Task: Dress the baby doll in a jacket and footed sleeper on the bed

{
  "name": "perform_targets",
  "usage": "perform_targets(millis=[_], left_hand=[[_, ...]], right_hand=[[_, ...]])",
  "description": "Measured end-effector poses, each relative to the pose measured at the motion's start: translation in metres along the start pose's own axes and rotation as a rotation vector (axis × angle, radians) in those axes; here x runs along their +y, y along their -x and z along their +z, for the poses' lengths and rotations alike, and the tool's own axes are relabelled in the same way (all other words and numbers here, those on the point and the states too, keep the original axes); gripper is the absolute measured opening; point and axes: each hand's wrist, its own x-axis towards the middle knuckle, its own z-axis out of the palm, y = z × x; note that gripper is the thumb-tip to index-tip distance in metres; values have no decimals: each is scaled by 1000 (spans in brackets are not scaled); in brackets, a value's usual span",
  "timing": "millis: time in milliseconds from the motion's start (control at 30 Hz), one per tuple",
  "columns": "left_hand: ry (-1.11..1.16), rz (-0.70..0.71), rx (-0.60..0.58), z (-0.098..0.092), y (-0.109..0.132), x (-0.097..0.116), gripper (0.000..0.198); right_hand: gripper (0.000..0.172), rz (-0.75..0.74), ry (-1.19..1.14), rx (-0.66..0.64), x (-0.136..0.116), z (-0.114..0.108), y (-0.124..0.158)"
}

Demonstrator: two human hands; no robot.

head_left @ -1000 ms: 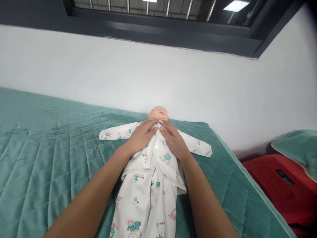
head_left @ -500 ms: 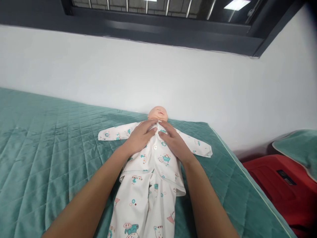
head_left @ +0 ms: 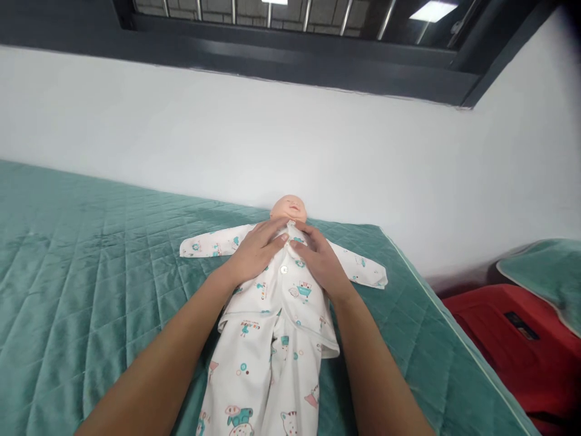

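Note:
A baby doll (head_left: pixel 289 208) lies on its back, its head near the wall. It wears a white printed long-sleeved shirt (head_left: pixel 302 306) and matching white trousers (head_left: pixel 254 369). Both sleeves are stretched out to the sides. My left hand (head_left: pixel 259 249) rests on the left side of the shirt's chest, fingers extended towards the collar and thumb apart. Opposite it, my right hand (head_left: pixel 320 257) lies on the right side in the same way. Between the thumbs runs the shirt's front, with a round button (head_left: pixel 284 269) below them. The undersides of both hands are hidden.
A green quilted cover (head_left: pixel 113 290) spreads under the doll, its piped edge on the right. Beyond that edge stands a red plastic object (head_left: pixel 508 345) with green fabric (head_left: pixel 544 272) behind it. A white wall (head_left: pixel 204 133) and a dark window frame (head_left: pixel 295 57) are at the back.
Almost nothing differs. Both hands stay on the shirt's chest, with a very slight shift of my right fingers, and the view has moved a little.

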Motion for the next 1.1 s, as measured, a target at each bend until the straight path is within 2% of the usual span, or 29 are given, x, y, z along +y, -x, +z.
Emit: perform_targets(millis=[67, 133, 200, 233, 367, 500, 600, 767, 933, 1100], left_hand=[[-21, 34, 41, -1, 1, -11, 46], [-118, 43, 89, -4, 5, -27, 47], [-295, -42, 143, -8, 12, -46, 51], [-386, -74, 134, -11, 18, -55, 52], [-664, -138, 77, -30, 49, -81, 55], [-772, -340, 46, -59, 85, -96, 62], [-799, -453, -25, -77, 107, -100, 67], [-830, -531, -117, -96, 133, -97, 69], [-857, -595, -154, -126, 165, -102, 69], [-907, -631, -131, -161, 210, -115, 64]], right_hand=[[42, -19, 39, 45, 6, -1, -3], [41, -72, 172, 66, 15, -6, -5], [44, -126, 361, 93, 26, -12, -5], [48, -133, 467, 111, 31, -16, -3], [54, -61, 861, 136, 49, -34, 17], [58, 79, 1099, 115, 56, -63, 52], [66, 216, 1191, 99, 58, -87, 76], [71, 385, 1238, 31, 58, -124, 109], [70, 429, 1282, -28, 52, -162, 144], [67, 372, 1336, -72, 51, -188, 178]])
